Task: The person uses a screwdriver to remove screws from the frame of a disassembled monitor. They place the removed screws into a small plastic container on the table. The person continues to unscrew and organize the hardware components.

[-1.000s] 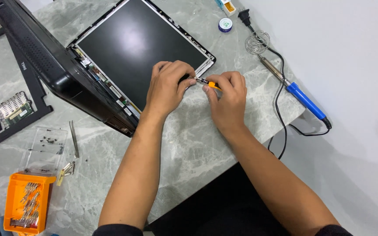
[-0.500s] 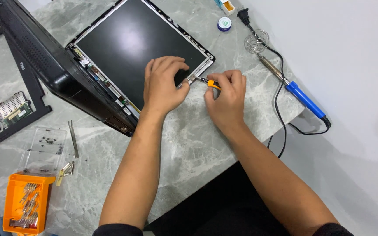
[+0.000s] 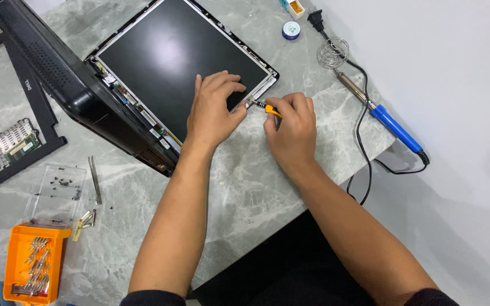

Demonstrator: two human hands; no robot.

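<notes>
A laptop lies opened flat on a grey marble table, its bare screen panel without a bezel. My left hand rests palm down on the panel's near right edge, fingers spread. My right hand grips a small orange-handled screwdriver, its tip at the metal bracket on the panel's lower right corner, right beside my left fingertips. The black laptop base stands tilted at the left.
A blue-handled soldering iron with its coil stand and black cord lies at the table's right edge. An orange bit case, a clear tray of screws, tweezers, a black bezel frame and a circuit part sit left.
My left hand slid slightly up onto the panel edge and spread its fingers. My right hand stays at the corner with the screwdriver.
</notes>
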